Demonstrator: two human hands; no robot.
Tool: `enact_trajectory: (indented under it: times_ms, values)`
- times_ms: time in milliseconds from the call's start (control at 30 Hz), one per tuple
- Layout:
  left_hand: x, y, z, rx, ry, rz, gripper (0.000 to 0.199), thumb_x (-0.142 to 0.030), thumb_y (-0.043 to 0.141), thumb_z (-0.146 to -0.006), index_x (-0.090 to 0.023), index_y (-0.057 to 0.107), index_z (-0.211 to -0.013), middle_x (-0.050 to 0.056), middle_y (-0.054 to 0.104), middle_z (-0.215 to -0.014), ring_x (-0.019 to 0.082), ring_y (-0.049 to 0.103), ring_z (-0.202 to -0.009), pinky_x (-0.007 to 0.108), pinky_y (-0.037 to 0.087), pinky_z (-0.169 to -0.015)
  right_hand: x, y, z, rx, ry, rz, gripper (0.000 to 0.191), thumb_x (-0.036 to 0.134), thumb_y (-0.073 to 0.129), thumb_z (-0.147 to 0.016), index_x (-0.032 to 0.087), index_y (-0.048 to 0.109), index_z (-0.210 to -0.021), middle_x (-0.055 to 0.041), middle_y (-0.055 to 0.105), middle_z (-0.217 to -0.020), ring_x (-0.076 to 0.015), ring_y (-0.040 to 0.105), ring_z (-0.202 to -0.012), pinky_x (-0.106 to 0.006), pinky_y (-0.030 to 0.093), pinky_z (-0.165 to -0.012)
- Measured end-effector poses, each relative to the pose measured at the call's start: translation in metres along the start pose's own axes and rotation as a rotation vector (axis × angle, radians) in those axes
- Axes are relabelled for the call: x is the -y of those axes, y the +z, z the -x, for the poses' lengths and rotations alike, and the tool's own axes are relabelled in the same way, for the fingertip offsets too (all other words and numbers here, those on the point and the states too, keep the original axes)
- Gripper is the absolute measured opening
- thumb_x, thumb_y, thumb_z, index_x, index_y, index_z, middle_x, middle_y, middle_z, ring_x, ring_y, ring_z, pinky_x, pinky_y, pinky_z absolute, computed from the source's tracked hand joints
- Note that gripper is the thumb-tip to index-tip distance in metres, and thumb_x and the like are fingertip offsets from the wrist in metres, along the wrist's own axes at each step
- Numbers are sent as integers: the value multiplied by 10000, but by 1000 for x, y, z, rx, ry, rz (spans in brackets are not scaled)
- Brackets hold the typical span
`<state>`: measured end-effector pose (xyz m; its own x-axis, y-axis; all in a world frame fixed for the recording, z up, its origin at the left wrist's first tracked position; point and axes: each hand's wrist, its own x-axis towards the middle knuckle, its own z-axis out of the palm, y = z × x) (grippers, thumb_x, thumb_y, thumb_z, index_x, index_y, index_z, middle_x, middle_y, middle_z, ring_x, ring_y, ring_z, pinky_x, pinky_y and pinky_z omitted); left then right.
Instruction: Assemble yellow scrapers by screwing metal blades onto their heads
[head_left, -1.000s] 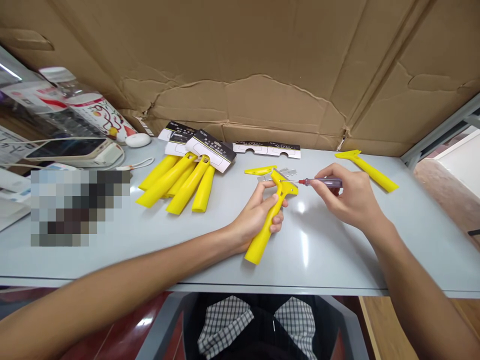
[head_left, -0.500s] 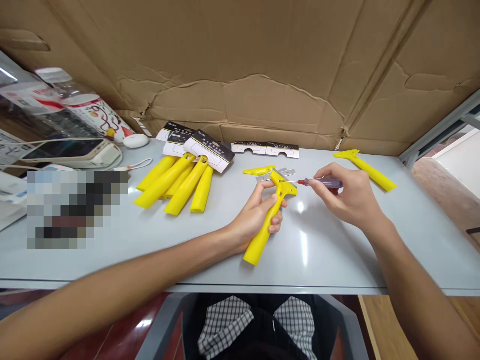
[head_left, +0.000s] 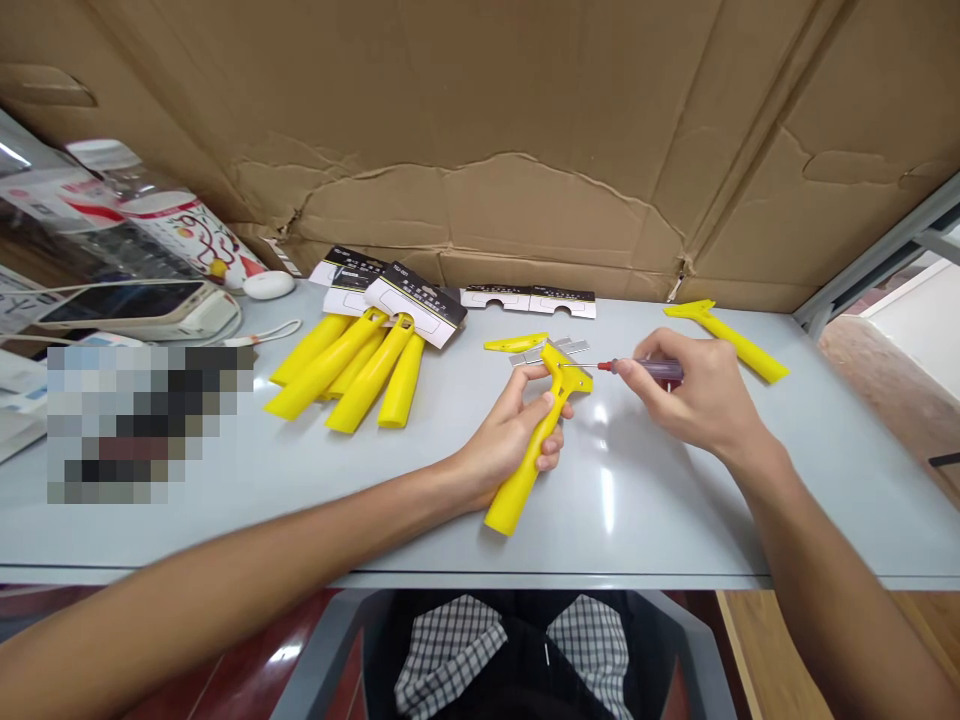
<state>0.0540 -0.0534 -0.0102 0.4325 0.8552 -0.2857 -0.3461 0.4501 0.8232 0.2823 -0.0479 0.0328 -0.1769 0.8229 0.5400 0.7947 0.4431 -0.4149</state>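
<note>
My left hand (head_left: 517,425) is wrapped round the neck of a yellow scraper (head_left: 517,490), its wide head tilted up and its handle toward me. In my right hand (head_left: 697,395) is a screwdriver (head_left: 656,369) with a dark translucent handle and a red collar. Its thin shaft points left, and the tip meets the scraper's head near a small screw. Behind that head lie several metal blades (head_left: 577,346) and a loose yellow plastic piece (head_left: 516,343). Another yellow scraper (head_left: 742,345) rests on the right of the table.
Several yellow scrapers (head_left: 322,375) with black-and-white cards (head_left: 420,305) lie to the left. Two more cards (head_left: 562,301) stand near the cardboard (head_left: 480,220) at the back. A phone (head_left: 135,305), a white mouse-like object (head_left: 269,285) and bottles (head_left: 187,225) crowd the far left of the grey table (head_left: 300,520).
The view has shifted very slightly. Both hands keep nearly the same pose, with the screwdriver tip still at the scraper's head.
</note>
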Motion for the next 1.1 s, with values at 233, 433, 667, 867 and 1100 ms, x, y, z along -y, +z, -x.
enact_trajectory:
  times_ms: [233,433,667,867,1100]
  values:
    - [4,-4,-3,-3,9,25,263,-274,584,-1055,-291,444,-1277,30,653,-934,65,501,-509,179,376,-448,4,-1,0,28,-136,-117,43,211,692,-917,239,661,-910,-31,733,-868,-170,632,-673,-312,504,-571]
    - [0,0,0,-26,-1,-22,230,-257,532,-1081,-292,432,-1285,28,643,-944,57,492,-504,184,376,-448,-3,-1,0,-4,-68,-44,166,360,706,-1001,236,748,-897,-32,793,-824,-155,637,-584,-323,532,-585]
    - [2,1,2,-12,17,-39,255,-284,580,-1065,-293,447,-1282,34,647,-963,59,500,-517,189,373,-451,-5,1,1,-30,-52,90,335,413,638,-1026,229,710,-755,20,611,-512,-129,460,-417,-315,351,-480]
    - [0,3,2,-25,11,-57,224,-263,532,-1079,-277,442,-1284,36,636,-955,60,489,-516,193,370,-451,0,0,0,44,-44,-37,140,349,718,-955,224,710,-1017,-18,772,-789,-167,662,-593,-309,493,-573]
    - [1,2,1,-13,11,-55,229,-275,544,-1073,-287,437,-1275,35,630,-969,61,488,-520,195,367,-455,2,-3,-1,101,-115,-156,120,217,652,-1000,230,753,-938,-33,789,-890,-170,687,-708,-323,541,-608]
